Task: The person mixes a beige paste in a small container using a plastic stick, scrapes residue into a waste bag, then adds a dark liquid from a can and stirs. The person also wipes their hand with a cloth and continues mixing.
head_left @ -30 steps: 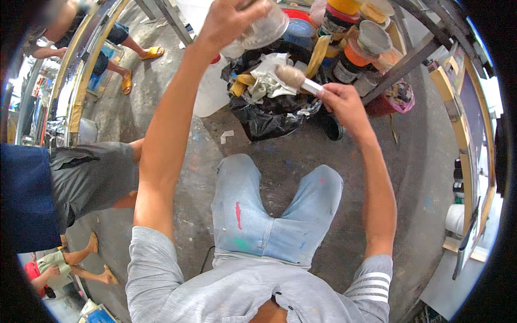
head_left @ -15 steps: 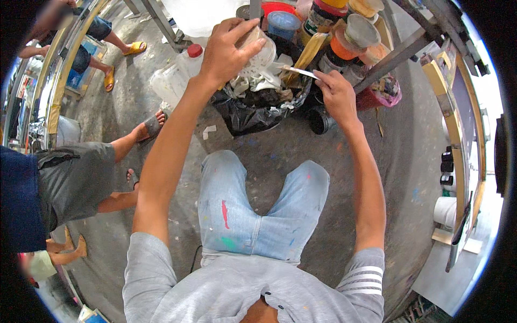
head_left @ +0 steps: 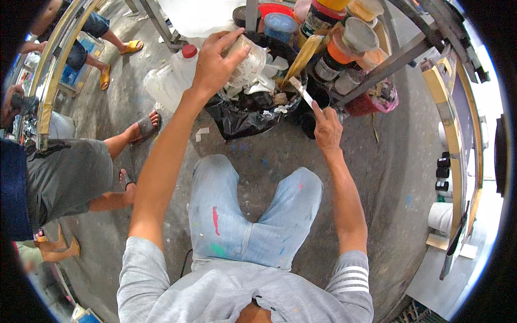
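Plastic tub (head_left: 249, 67), cloudy, one: gripped in the worker's left hand (head_left: 212, 64), fingers and thumb curled round its side, tilted over the black bin liner (head_left: 237, 124). Right hand (head_left: 328, 129) closed on one white flat scraper (head_left: 302, 92), index finger laid along it; tip near a yellowish strip (head_left: 306, 56) standing in the liner, apart from the tub. White scraps (head_left: 264, 85) in the liner, too tangled to count.

Left of it, one translucent jug (head_left: 169, 86), one red cap (head_left: 189, 51). Behind, one blue tub (head_left: 280, 26). To the right, one red-banded jar (head_left: 318, 22) and one orange-banded jar (head_left: 327, 69), both with dark labels; print too small to read from where I stand. One pink-lined bin (head_left: 392, 105) beyond.

Floor: two paper scraps (head_left: 202, 131). Far right: three black jars (head_left: 442, 173), one white cylinder (head_left: 440, 218) just below. Jeans (head_left: 245, 215): one red streak, one green smear. Right sleeve (head_left: 349, 277): four white stripes. Upper left, two yellow slippers (head_left: 132, 47) on a bystander.
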A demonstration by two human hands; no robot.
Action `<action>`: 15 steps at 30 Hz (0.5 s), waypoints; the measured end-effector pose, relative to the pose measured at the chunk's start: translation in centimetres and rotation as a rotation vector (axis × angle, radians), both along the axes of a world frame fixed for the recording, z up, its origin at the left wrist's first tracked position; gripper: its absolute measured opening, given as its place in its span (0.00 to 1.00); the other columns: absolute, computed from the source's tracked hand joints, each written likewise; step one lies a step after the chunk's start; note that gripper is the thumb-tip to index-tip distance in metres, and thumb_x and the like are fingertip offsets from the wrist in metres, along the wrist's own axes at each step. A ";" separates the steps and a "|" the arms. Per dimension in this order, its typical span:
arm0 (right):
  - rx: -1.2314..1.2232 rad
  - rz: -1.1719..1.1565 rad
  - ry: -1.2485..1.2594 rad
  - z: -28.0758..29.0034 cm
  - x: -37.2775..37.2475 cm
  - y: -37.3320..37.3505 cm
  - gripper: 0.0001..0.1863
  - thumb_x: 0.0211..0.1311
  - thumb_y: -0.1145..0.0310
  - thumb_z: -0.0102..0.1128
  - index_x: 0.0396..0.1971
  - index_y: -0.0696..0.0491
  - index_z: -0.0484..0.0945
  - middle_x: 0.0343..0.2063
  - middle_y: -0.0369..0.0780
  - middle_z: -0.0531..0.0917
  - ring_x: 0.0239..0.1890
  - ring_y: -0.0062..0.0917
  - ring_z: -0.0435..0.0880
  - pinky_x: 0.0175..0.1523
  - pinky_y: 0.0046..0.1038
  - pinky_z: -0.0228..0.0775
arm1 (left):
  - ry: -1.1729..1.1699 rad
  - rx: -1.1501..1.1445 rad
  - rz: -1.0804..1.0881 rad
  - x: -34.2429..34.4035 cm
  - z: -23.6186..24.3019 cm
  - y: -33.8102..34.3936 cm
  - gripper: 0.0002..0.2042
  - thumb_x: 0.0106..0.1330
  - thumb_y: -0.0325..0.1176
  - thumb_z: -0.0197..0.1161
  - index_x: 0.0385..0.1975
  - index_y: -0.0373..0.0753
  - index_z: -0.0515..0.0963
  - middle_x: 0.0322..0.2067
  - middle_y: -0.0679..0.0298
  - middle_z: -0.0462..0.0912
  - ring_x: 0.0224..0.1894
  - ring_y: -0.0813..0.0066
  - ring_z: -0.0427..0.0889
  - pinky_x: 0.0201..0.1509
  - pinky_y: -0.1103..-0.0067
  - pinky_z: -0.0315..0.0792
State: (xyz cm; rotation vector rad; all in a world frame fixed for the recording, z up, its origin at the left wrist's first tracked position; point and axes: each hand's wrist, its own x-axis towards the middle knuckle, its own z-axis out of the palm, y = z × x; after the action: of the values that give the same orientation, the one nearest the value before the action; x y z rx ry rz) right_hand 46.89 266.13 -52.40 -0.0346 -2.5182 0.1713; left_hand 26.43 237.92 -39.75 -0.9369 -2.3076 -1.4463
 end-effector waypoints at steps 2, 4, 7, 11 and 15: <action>0.041 0.018 -0.011 0.8 0.0 0.1 0.25 0.57 0.78 0.59 0.56 0.45 0.80 0.29 0.39 0.71 0.34 0.34 0.77 0.36 0.35 0.73 | -0.022 0.019 0.002 0.1 -0.1 -0.1 0.22 0.66 0.39 0.66 0.59 0.39 0.79 0.58 0.52 0.78 0.61 0.62 0.76 0.66 0.72 0.67; 0.024 0.034 -0.012 1.1 0.0 0.5 0.25 0.56 0.78 0.59 0.55 0.45 0.81 0.29 0.39 0.71 0.34 0.35 0.77 0.36 0.35 0.73 | -0.041 0.032 0.006 0.3 -0.1 0.4 0.23 0.67 0.39 0.66 0.59 0.38 0.79 0.58 0.53 0.78 0.61 0.62 0.76 0.66 0.72 0.67; -0.043 0.037 0.032 1.6 0.2 1.3 0.25 0.55 0.79 0.59 0.54 0.45 0.82 0.30 0.40 0.72 0.35 0.35 0.77 0.36 0.36 0.73 | -0.050 0.042 -0.022 0.7 -0.3 0.5 0.23 0.66 0.40 0.66 0.60 0.39 0.79 0.58 0.52 0.78 0.61 0.62 0.76 0.66 0.72 0.67; -0.042 0.031 -0.004 1.2 1.4 2.1 0.27 0.52 0.81 0.59 0.54 0.45 0.83 0.30 0.40 0.73 0.35 0.36 0.77 0.38 0.37 0.73 | -0.064 0.033 -0.002 0.7 0.0 0.0 0.22 0.67 0.40 0.65 0.60 0.41 0.79 0.57 0.53 0.78 0.61 0.63 0.76 0.66 0.72 0.67; -0.002 0.057 0.007 1.5 2.9 3.6 0.28 0.51 0.82 0.58 0.54 0.45 0.83 0.30 0.40 0.73 0.36 0.36 0.77 0.38 0.36 0.73 | -0.060 0.033 0.007 0.5 -0.4 -0.7 0.22 0.67 0.40 0.65 0.60 0.41 0.79 0.56 0.54 0.78 0.60 0.63 0.76 0.65 0.72 0.68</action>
State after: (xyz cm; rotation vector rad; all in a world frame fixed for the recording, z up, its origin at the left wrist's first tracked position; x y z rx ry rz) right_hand 49.81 269.75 -50.87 0.0364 -2.5131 0.1966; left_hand 26.95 237.25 -40.19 -0.8867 -2.3186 -1.5251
